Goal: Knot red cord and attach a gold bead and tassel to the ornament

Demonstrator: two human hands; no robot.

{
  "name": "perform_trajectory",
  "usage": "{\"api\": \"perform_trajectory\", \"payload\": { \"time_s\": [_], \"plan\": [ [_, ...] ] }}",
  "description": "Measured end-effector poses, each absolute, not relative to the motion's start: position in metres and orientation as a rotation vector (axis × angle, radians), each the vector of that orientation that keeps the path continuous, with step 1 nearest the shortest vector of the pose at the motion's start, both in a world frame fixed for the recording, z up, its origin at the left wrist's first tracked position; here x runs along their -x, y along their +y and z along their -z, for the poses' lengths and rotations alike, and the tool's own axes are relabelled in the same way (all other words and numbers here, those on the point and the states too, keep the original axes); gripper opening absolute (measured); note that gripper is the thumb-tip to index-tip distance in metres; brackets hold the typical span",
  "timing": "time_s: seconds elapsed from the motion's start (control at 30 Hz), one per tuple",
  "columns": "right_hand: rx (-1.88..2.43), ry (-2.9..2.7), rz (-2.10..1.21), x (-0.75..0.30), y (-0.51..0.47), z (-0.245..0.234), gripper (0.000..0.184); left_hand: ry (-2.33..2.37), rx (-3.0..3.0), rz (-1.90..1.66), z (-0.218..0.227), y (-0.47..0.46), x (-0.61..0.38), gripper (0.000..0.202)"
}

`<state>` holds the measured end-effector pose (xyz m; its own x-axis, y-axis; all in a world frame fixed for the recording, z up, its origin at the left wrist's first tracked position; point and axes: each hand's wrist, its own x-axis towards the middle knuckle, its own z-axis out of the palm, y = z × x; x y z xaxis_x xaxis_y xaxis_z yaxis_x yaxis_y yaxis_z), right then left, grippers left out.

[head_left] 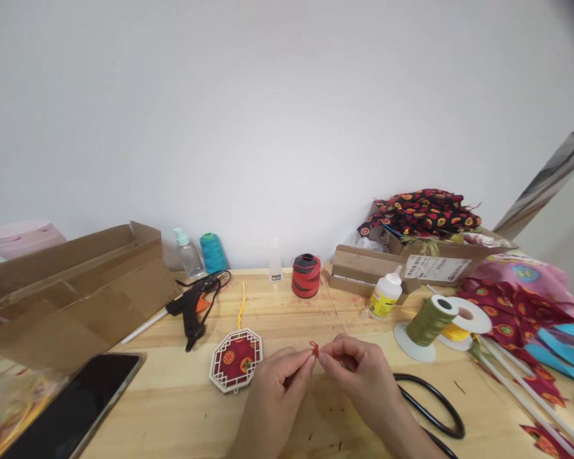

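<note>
Above the middle of the wooden table, my left hand (pixel 284 382) pinches a small looped red cord (pixel 314 348) between thumb and forefinger. Close against it, my right hand (pixel 356 370) is also closed in a pinch on the cord; the exact grip point is partly hidden by the fingertips. Thin red thread leads from my right hand's side back toward a red spool (pixel 306 276). Left of my hands lies an octagonal wooden-framed pendant (pixel 236 361) with red patterned fabric inside and a yellow cord (pixel 242 305) at its top.
A glue gun (pixel 194 312) and phone (pixel 76 408) lie left, before a cardboard box (pixel 86 299). Black looped handles (pixel 433 408) lie beside my right wrist. A yellow-labelled glue bottle (pixel 385 294), green spool (pixel 430 322) and patterned fabric (pixel 511 309) are on the right.
</note>
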<state>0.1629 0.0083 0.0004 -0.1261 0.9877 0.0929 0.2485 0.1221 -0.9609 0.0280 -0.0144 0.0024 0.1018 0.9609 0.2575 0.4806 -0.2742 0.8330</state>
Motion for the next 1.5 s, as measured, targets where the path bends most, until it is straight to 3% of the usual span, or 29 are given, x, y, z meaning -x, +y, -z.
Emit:
{"api": "perform_trajectory", "payload": {
  "time_s": [0.23, 0.43, 0.7, 0.9, 1.5],
  "plan": [
    [1.302, -1.535, -1.090, -0.164, 0.007, -0.003, 0.017, 1.456, -1.921, -1.076, -0.003, -0.014, -0.028, 0.023],
    [1.195, -1.570, -1.113, -0.165, 0.003, -0.008, 0.018, 1.284, -1.385, -1.141, -0.005, -0.013, -0.027, 0.021],
    [1.014, -1.728, -0.716, -0.171, 0.005, -0.016, 0.013, 0.994, -1.009, -1.089, -0.005, -0.013, -0.024, 0.025],
    [0.997, -1.731, -1.109, -0.173, 0.007, -0.023, 0.011, 0.943, -0.999, -1.034, -0.008, -0.012, -0.020, 0.026],
    [0.924, -1.575, -1.412, -0.176, 0.010, -0.016, 0.009, 0.944, -1.098, -0.950, -0.011, -0.012, -0.017, 0.031]
  ]
}}
